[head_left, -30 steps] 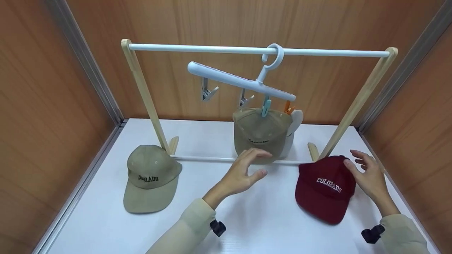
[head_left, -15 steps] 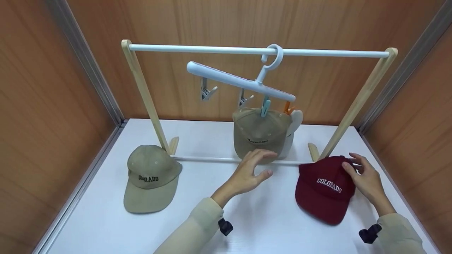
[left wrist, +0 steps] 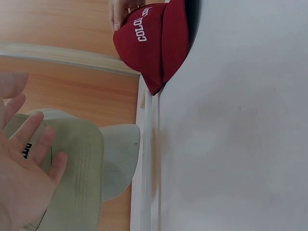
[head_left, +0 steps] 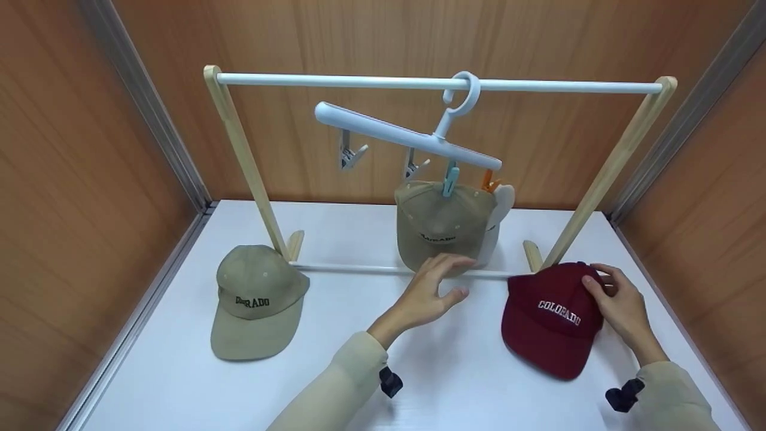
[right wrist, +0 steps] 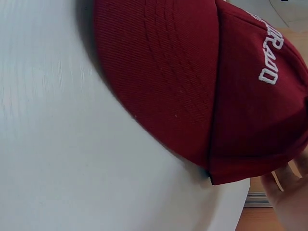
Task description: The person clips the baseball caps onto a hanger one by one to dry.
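Note:
A dark red baseball cap (head_left: 550,320) lettered COLORADO lies on the white table at the right. My right hand (head_left: 622,308) pinches its back edge, thumb on the crown and fingers behind, partly hidden. My left hand (head_left: 428,296) is held out with loosely spread fingers, in front of the hanging olive cap (head_left: 443,221); the left wrist view shows this hand (left wrist: 26,178) over that cap. A teal clip (head_left: 450,181) fastens the olive cap to a pale blue hanger (head_left: 407,137). Behind it hangs a whitish cap (head_left: 491,242), near an orange clip (head_left: 489,181).
A wooden rack with a white top rod (head_left: 359,81) carries the hanger, which slopes down to the right. Two grey clips (head_left: 352,157) hang from its left part. Another olive cap (head_left: 257,302) lies at the left on the table (head_left: 179,383). Wood-grain walls (head_left: 78,179) enclose the table.
My right hand has moved left onto the back of the red cap, and its fingers have closed in. My left hand has drifted slightly right. The caps stay in place.

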A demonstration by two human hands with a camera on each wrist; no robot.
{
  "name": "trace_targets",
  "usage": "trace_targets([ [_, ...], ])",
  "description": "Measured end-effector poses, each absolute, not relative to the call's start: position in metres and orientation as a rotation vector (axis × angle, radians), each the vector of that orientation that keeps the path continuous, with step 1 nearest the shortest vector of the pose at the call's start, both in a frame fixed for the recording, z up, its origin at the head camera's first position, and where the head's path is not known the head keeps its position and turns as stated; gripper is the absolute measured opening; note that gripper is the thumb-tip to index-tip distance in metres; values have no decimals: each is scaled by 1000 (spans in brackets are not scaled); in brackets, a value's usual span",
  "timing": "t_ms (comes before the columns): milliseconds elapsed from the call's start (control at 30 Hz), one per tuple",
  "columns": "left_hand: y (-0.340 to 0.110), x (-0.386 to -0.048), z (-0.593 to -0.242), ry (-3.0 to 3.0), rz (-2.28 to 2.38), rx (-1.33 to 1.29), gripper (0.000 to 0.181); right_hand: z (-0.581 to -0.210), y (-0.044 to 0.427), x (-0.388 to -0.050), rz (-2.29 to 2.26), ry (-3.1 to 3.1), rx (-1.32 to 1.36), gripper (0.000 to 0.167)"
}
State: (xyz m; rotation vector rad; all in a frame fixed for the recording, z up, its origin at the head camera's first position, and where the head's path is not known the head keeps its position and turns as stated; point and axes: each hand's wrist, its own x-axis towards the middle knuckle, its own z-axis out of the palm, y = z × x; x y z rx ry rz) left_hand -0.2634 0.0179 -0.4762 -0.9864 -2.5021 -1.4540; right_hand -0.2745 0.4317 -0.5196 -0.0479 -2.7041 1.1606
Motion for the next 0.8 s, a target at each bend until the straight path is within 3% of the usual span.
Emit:
trace_targets([
  [800,28,-267,-483,-2517,-1501,-978,45,-505,424,-272,1448,-2571,-62,54],
])
